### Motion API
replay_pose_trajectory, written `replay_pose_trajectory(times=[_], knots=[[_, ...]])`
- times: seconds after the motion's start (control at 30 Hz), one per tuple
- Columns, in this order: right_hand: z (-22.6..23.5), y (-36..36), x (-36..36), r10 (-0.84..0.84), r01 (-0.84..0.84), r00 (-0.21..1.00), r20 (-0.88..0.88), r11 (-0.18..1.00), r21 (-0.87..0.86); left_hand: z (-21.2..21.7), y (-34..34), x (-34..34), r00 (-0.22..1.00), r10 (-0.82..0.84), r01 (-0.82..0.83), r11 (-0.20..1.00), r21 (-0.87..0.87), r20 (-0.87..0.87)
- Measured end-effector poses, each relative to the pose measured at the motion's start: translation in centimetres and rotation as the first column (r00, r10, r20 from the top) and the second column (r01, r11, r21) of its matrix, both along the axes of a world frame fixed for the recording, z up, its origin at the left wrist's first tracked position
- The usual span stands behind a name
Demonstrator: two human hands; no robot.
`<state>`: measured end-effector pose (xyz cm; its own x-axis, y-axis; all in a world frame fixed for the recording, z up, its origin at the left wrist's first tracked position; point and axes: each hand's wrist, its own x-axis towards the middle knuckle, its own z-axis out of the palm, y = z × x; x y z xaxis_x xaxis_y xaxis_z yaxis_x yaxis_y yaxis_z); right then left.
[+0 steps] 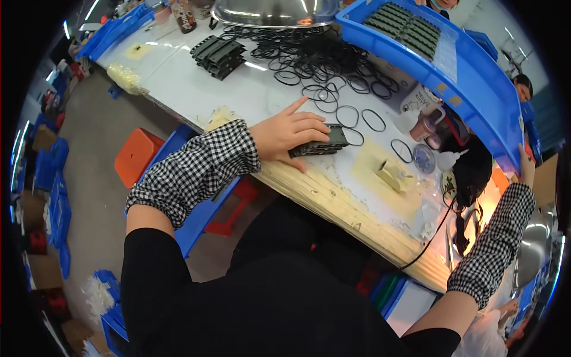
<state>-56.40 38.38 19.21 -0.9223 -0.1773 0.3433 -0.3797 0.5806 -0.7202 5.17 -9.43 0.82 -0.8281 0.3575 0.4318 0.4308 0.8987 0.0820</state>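
My left hand [291, 132] lies over the left end of a small stack of dark plastic parts [333, 140] near the table's front edge. Its fingers are spread, with the index finger pointing away and the thumb apart on the near side. At the far right, my right hand [527, 165] grips the near corner of a large blue plastic tray [485, 98]; its fingers are partly hidden. Rows of dark green parts [404, 28] lie in the tray's far end. Loose black rubber rings [373, 120] are scattered just beyond the stack.
A heap of black rings [321, 56] and another stack of dark parts [218, 56] lie farther back, below a shiny metal lamp shade [276, 13]. Cups, a small bottle and a black cable crowd the right side. An orange stool [137, 156] stands left. Another person is beyond the tray.
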Motion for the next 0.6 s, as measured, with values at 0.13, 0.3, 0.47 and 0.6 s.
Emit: replay_pose_trajectory(times=[0.13, 0.3, 0.47, 0.6], knots=[[0.3, -1.8, 0.8, 0.021, -0.026, 0.992, 0.127, 0.999, 0.036, 0.2, -0.5, 0.7, 0.995, -0.059, 0.062, 0.997, -0.039, 0.078], [1.1, -6.2, 7.3, 0.097, -0.062, 0.969, 0.227, 0.986, -0.157, 1.5, -0.4, 1.5, 0.997, 0.021, -0.036, 0.977, 0.209, 0.073], [1.8, -5.6, 7.8, 0.15, -0.094, 0.962, 0.227, 0.966, -0.239, 7.7, 1.8, -11.0, 0.959, -0.063, -0.284, -0.242, 0.928, 0.278], [2.8, -5.9, 8.9, 0.102, -0.07, 0.988, 0.118, 0.965, -0.251, 9.5, -0.1, -18.8, 0.976, -0.164, -0.215, -0.587, 0.78, 0.146]])
